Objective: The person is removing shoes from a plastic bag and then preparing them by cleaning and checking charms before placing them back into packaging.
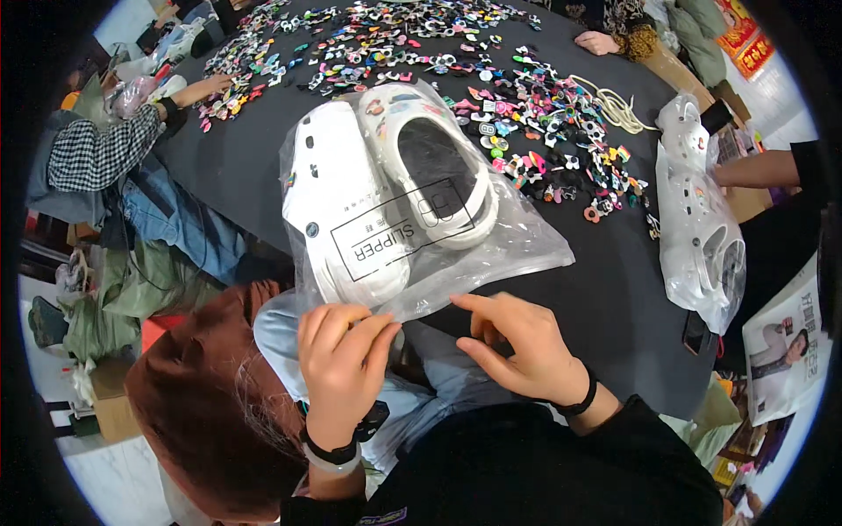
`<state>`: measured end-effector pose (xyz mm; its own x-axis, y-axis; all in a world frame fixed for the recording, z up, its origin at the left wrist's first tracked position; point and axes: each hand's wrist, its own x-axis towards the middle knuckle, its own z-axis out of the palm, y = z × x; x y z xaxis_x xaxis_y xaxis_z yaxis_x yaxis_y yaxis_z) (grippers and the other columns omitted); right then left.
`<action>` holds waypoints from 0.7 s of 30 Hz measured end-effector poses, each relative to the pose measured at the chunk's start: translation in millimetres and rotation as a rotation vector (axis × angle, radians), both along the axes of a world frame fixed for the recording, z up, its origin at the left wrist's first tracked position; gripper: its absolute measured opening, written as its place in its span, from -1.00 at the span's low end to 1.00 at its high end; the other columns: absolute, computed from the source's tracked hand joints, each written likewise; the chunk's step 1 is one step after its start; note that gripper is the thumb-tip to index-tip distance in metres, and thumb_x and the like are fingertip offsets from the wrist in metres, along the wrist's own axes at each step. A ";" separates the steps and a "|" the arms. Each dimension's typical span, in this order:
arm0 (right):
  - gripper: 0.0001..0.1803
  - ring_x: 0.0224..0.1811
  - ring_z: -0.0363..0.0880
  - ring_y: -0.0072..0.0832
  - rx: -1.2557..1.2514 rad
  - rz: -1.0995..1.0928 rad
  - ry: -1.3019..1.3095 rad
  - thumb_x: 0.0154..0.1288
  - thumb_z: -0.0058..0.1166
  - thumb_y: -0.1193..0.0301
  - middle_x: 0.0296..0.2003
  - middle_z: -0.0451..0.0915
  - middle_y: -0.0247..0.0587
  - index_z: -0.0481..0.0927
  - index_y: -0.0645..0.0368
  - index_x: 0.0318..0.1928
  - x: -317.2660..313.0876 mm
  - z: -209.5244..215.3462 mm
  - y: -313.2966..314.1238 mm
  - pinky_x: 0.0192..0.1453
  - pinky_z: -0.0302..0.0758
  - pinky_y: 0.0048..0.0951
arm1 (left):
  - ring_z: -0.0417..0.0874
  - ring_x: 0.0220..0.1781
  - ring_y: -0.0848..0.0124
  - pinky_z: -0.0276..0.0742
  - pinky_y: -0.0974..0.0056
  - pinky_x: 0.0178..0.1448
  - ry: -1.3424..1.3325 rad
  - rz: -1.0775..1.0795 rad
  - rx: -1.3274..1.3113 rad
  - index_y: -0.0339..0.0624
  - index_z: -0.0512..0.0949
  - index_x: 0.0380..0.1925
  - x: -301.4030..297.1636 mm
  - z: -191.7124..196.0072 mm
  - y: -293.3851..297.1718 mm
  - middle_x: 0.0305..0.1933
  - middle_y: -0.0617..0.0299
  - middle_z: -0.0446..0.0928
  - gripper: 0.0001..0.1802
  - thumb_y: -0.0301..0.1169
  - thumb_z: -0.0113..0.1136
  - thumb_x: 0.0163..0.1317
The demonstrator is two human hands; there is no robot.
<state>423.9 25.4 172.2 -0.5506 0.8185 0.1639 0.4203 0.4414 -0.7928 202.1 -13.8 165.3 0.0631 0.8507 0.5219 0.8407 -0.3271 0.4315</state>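
A clear plastic bag [526, 241] with dark print lies on the table before me. Inside it are two white clogs [338, 175], side by side; the right one shows its foot opening, and small charms dot both. My left hand [342, 359] is closed at the bag's near edge, thumb and fingers pinching the plastic. Just right of it, my right hand [526, 342] is off the bag, its thumb and forefinger apart and its other fingers curled.
Many small colourful shoe charms [544, 114] cover the far part of the dark table [605, 298]. A cream cord [614, 105] lies among them. At right is another bag of white clogs [697, 219] beside a person's arm [759, 171]. Other people's hands rest at far left and far right.
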 end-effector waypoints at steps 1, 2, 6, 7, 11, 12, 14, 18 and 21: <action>-0.57 -0.37 0.56 -0.33 0.101 -0.013 0.045 0.17 0.24 0.45 -0.30 0.55 -0.18 0.54 0.19 0.07 -1.6 0.5 0.6 -0.31 0.49 -0.42 | 0.54 -0.28 0.19 0.40 0.16 -0.16 -0.107 -0.003 -0.030 -0.23 0.62 -0.39 -0.9 -2.0 -0.3 -0.37 0.21 0.51 -0.80 -0.54 0.39 -0.08; -0.57 -0.29 0.57 -0.31 0.202 -0.027 0.091 0.15 0.24 0.45 -0.19 0.55 -0.16 0.54 0.18 0.07 -2.3 0.8 1.2 -0.26 0.52 -0.40 | 0.54 -0.28 0.19 0.40 0.16 -0.16 -0.108 0.000 -0.029 -0.23 0.62 -0.39 -1.1 -2.3 -1.1 -0.37 0.21 0.51 -0.80 -0.54 0.39 -0.08; -0.56 -0.14 0.56 -0.28 0.333 -0.007 0.040 0.11 0.25 0.45 -0.04 0.50 -0.15 0.54 0.17 0.06 -2.0 -4.1 6.6 -0.14 0.54 -0.36 | 0.56 -0.32 0.18 0.47 0.21 -0.23 -0.227 0.021 -0.033 -0.30 0.63 -0.35 1.3 -2.3 -4.0 -0.35 0.12 0.53 -0.84 -0.63 0.32 0.00; -0.56 -0.14 0.55 -0.28 0.355 0.012 -0.002 0.10 0.25 0.45 -0.03 0.50 -0.16 0.54 0.17 0.04 -4.0 -3.3 9.0 -0.13 0.54 -0.34 | 0.56 -0.32 0.19 0.48 0.22 -0.23 -0.273 0.064 0.012 -0.32 0.63 -0.33 2.3 0.0 -5.3 -0.34 0.09 0.53 -0.83 -0.65 0.30 0.02; -0.58 -0.15 0.55 -0.26 0.323 -0.039 -0.220 0.09 0.24 0.46 -0.03 0.52 -0.16 0.54 0.17 0.01 -10.8 -0.5 8.0 -0.15 0.53 -0.31 | 0.56 -0.31 0.21 0.48 0.25 -0.21 -0.237 0.120 0.161 -0.34 0.64 -0.31 1.7 15.2 -3.1 -0.33 0.06 0.53 -0.83 -0.68 0.28 0.03; -0.58 -0.15 0.55 -0.26 0.327 -0.034 -0.220 0.09 0.24 0.46 -0.03 0.52 -0.16 0.54 0.17 0.01 -9.5 -1.1 7.1 -0.15 0.53 -0.31 | 0.55 -0.32 0.21 0.47 0.25 -0.23 -0.216 0.134 0.222 -0.33 0.64 -0.30 2.0 18.3 -2.0 -0.33 0.07 0.52 -0.81 -0.68 0.28 0.03; -0.57 -0.14 0.54 -0.24 0.304 0.039 -0.202 0.08 0.25 0.44 -0.03 0.53 -0.17 0.54 0.16 0.01 -6.1 -2.8 5.7 -0.13 0.53 -0.31 | 0.52 -0.35 0.22 0.43 0.26 -0.28 -0.149 0.169 0.303 -0.31 0.65 -0.27 0.2 22.5 -4.7 -0.31 0.09 0.51 -0.78 -0.68 0.27 0.03; -0.52 0.04 0.50 -0.20 0.524 0.119 -0.121 0.08 0.25 0.42 0.04 0.51 -0.17 0.52 0.16 0.06 -16.4 6.0 5.6 0.08 0.45 -0.22 | 0.47 -0.51 0.29 0.35 0.26 -0.42 -0.124 0.192 0.436 -0.37 0.64 -0.27 -6.3 38.2 4.1 -0.51 0.14 0.50 -0.79 -0.70 0.23 0.05; -0.47 0.11 0.46 -0.23 0.500 0.092 -0.207 0.07 0.26 0.39 0.11 0.46 -0.14 0.48 0.19 0.11 -27.6 15.1 10.8 0.17 0.37 -0.16 | 0.42 -0.63 0.35 0.31 0.30 -0.49 -0.230 0.261 0.460 -0.42 0.63 -0.29 -3.1 40.7 8.8 -0.64 0.19 0.45 -0.83 -0.71 0.21 0.08</action>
<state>396.3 36.2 187.3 -0.6784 0.6156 0.4010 0.4871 0.7855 -0.3817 199.0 -5.1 206.0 -0.2773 0.5053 0.8172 0.8203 -0.3183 0.4752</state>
